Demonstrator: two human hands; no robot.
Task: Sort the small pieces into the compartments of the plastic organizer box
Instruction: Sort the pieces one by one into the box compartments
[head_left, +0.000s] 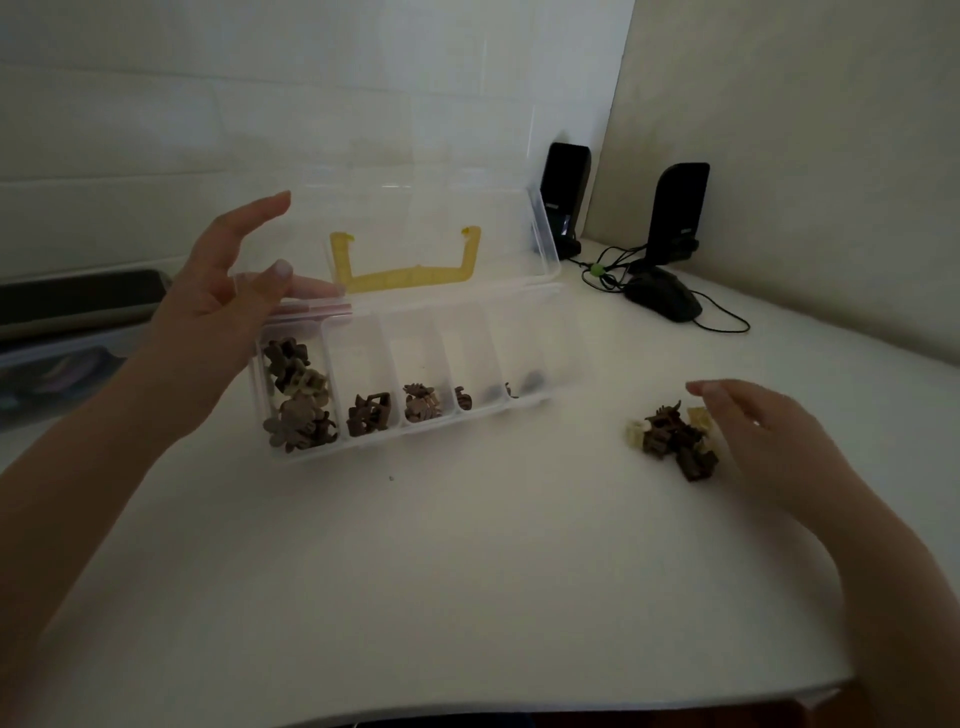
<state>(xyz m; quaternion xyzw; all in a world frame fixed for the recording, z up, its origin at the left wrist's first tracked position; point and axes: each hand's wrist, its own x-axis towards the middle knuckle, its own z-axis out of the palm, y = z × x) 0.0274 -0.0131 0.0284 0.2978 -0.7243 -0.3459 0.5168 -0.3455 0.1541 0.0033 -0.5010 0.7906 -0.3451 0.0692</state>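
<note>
From the head view, a clear plastic organizer box (415, 374) with five narrow compartments stands on a white surface (441, 571), its transparent lid (447, 228) raised at the far side and showing a yellow plastic handle (405, 265). Small brown and tan pieces fill much of the leftmost compartment (297, 400); the second compartment (370, 414) and the third compartment (422, 402) each hold a small cluster at their near ends, and the two right compartments hold only a few dark bits, too small to tell apart.

The left hand (228, 306) hovers at the box's far left corner, its fingers (260, 213) spread and relaxed, the thumb lying just beside the lid's hinge edge; whether it touches the plastic cannot be told.

To the right of the box, well apart from it, a loose pile of brown and pale small pieces (672, 439) lies on the surface. The right hand (763, 431) rests just beside this pile on its right, fingers extended and close together over the pile's far edge, pinching nothing that shows.

At the far right stand two black desktop speakers (675, 213) and a black computer mouse (662, 299) with its cable. A dark flat case (78, 296) lies at the far left.
</note>
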